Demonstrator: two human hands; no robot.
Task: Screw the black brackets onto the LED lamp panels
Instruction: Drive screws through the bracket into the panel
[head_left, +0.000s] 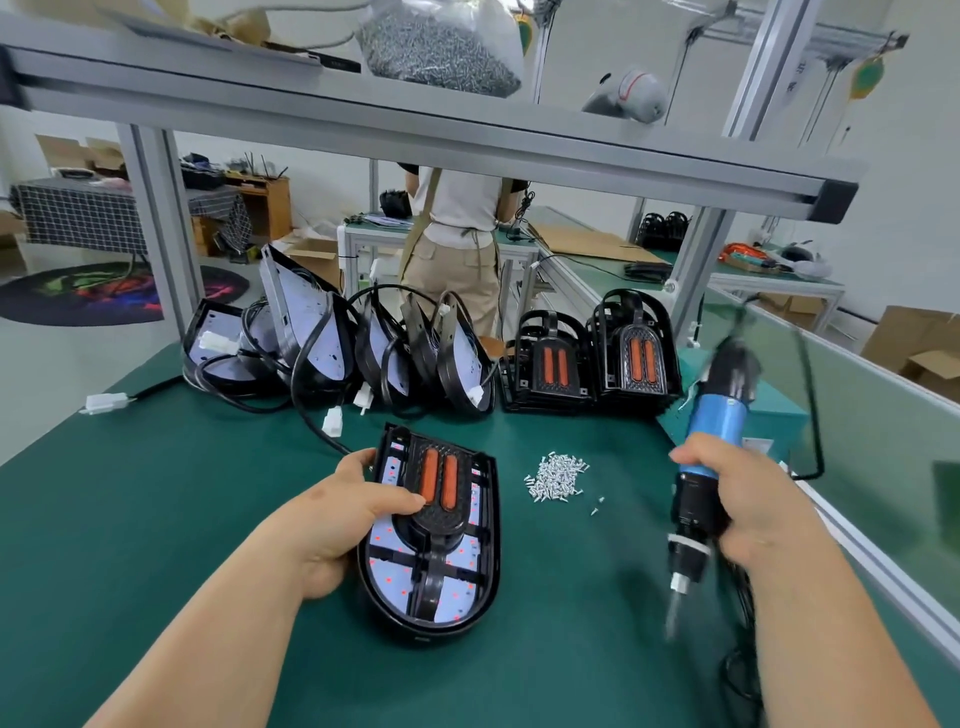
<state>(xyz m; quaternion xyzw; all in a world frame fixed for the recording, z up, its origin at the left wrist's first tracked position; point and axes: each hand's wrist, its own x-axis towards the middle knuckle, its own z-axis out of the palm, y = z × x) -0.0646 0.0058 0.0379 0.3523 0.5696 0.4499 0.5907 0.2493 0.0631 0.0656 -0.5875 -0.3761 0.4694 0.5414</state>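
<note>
An LED lamp panel (467, 603) lies flat on the green mat in front of me, with a black bracket (439, 499) with two orange strips set on top of it. My left hand (343, 519) grips the panel's left edge, thumb pressing on the bracket. My right hand (748, 504) holds a blue and black electric screwdriver (701, 467) upright to the right of the panel, its bit (672, 613) pointing down and blurred, above the mat. A small pile of silver screws (556, 475) lies between the panel and the screwdriver.
Several bare lamp panels (322, 338) with black cables lean in a row at the back of the mat. Two stacks of black brackets (592, 364) stand at the back right. A shelf beam (415, 124) with a bag of screws runs overhead. A person (457, 244) stands at the far bench.
</note>
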